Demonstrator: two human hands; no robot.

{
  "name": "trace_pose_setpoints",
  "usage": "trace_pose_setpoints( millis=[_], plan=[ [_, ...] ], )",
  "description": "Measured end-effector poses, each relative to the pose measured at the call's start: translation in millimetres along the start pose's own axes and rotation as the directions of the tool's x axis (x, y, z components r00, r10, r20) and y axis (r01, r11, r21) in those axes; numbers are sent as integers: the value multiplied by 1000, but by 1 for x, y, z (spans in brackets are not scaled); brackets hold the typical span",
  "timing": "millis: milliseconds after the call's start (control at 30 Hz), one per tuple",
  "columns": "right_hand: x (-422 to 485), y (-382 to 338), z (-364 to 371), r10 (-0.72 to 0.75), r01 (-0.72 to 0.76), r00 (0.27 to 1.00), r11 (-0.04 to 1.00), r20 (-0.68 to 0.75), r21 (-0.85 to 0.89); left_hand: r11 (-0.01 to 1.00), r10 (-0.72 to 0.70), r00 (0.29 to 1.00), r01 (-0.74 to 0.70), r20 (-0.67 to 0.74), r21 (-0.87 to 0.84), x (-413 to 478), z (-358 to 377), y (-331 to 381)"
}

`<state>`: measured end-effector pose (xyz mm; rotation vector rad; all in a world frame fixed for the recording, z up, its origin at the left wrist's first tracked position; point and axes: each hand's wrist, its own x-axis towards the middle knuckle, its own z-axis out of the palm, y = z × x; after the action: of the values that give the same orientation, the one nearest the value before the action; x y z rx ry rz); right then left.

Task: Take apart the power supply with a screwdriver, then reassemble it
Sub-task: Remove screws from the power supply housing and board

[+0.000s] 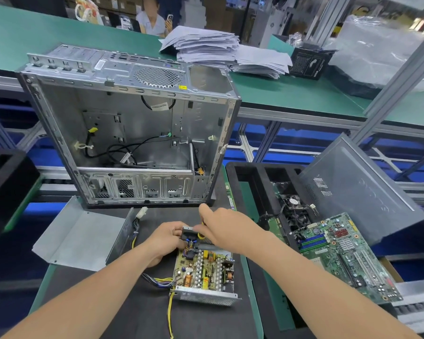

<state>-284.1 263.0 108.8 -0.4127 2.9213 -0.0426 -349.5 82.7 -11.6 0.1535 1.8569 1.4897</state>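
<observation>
Standing upright on the dark mat, the open computer case (pixel 132 123) is the biggest thing and serves as the mark for everything else. Right of the case, a grey side panel (pixel 360 189) leans tilted over a black foam tray (pixel 252 177). A green motherboard (pixel 340 253) lies in front of that panel, well to the case's right. Just in front of the case's left corner lies a bent metal cover (pixel 78 238), inner side up. In front of the case's middle, nearer the person, sits the power supply (pixel 203 272), lid off and circuit board bare, with yellow and dark wires trailing from its near left corner. Both hands meet at the supply's far end, just short of the case. The left hand (pixel 167 238) has its fingers curled round a black block (pixel 188 233) at that end, gripping it. The right hand (pixel 223 228), reaching in from the right, has its fingers bunched together, pinching a yellow-handled tool (pixel 201 235). The hand hides most of the tool, and its tip cannot be seen.
</observation>
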Motion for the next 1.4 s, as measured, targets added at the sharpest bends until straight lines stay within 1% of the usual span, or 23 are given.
trace_pose_setpoints(
  millis=[67, 100, 133, 167, 233, 300, 433, 500, 567, 633, 667, 700, 767, 833, 900, 967, 1033, 1067, 1133, 1200, 1300, 1333, 1400],
  plan=[
    [4, -3, 0, 88, -94, 995, 977, -39, -193, 1000, 2, 1000, -2, -3, 0, 0, -1, 0],
    [4, -4, 1, 91, -103, 994, 962, -57, -255, 1000, 4, 1000, -4, -1, 3, 0, -1, 0],
    [3, -2, 1, 70, -83, 996, 966, -62, -245, 1000, 6, 1000, -6, 3, 5, 0, -1, 0],
    [2, -1, 1, 39, -46, 998, 986, -46, -162, 1000, 6, 1000, -6, 7, 4, 0, 0, 0],
    [-1, 2, 0, -22, 19, 999, 998, 50, 54, 1000, 5, 1000, -5, 8, -4, -1, 0, 1],
    [-1, 2, 0, -23, 12, 994, 993, 102, 113, 1000, 4, 1000, -4, 8, -6, -2, 0, 2],
    [5, -4, 3, 105, -105, 994, 989, -7, -107, 1000, 9, 1000, -9, 4, 1, -2, 0, 2],
    [7, -4, 5, 135, -142, 990, 968, -47, -208, 1000, 15, 1000, -15, 1, 1, -2, 0, 1],
    [5, -5, 7, 149, -169, 984, 952, -96, -255, 1000, 21, 1000, -21, 1, -5, -1, 0, 0],
    [0, -5, 9, 164, -189, 978, 958, -130, -215, 1000, 25, 1000, -25, 4, -3, -2, 0, 0],
    [-3, -4, 9, 155, -175, 979, 972, -131, -157, 1000, 27, 1000, -27, 6, -3, -2, 0, 0],
    [-5, -2, 8, 130, -137, 986, 988, -102, -69, 1000, 29, 1000, -29, 7, -5, -2, 0, 0],
    [-7, 0, 4, 27, -30, 999, 996, 26, 89, 1000, 27, 1000, -27, 8, -8, -3, 1, 1],
    [-7, 2, 0, -23, 6, 994, 987, 105, 160, 1000, 21, 1000, -21, 10, -11, -3, 1, 1],
    [-4, 1, 0, 0, -14, 995, 990, 104, 140, 1000, 20, 1000, -19, 10, -9, -3, 1, 1],
    [0, -2, 1, 45, -47, 996, 999, 71, 18, 1000, 19, 1000, -19, 6, -6, -2, 1, 0],
    [4, -5, 6, 123, -120, 992, 985, 17, -127, 1000, 19, 1000, -19, -1, -11, -2, 1, -1],
    [5, -5, 9, 160, -160, 987, 974, -17, -159, 1000, 20, 1000, -20, -3, -15, -1, 1, -1],
    [5, -6, 13, 202, -209, 977, 967, -61, -143, 999, 25, 1000, -25, -2, -23, -1, 1, -2],
    [3, -3, 13, 164, -170, 983, 984, -86, -60, 999, 29, 1000, -29, -2, -24, -1, 1, -3],
    [0, 3, 5, -2, 3, 1000, 993, -4, 115, 999, 34, 999, -34, -3, -22, -1, 1, -3],
    [-1, 3, 3, -28, 25, 999, 993, 28, 117, 999, 33, 999, -33, 0, -23, -1, 1, -3],
    [1, 0, 3, 28, -31, 998, 997, 52, 72, 999, 27, 1000, -27, 4, -22, 0, 0, -3]
  ],
)
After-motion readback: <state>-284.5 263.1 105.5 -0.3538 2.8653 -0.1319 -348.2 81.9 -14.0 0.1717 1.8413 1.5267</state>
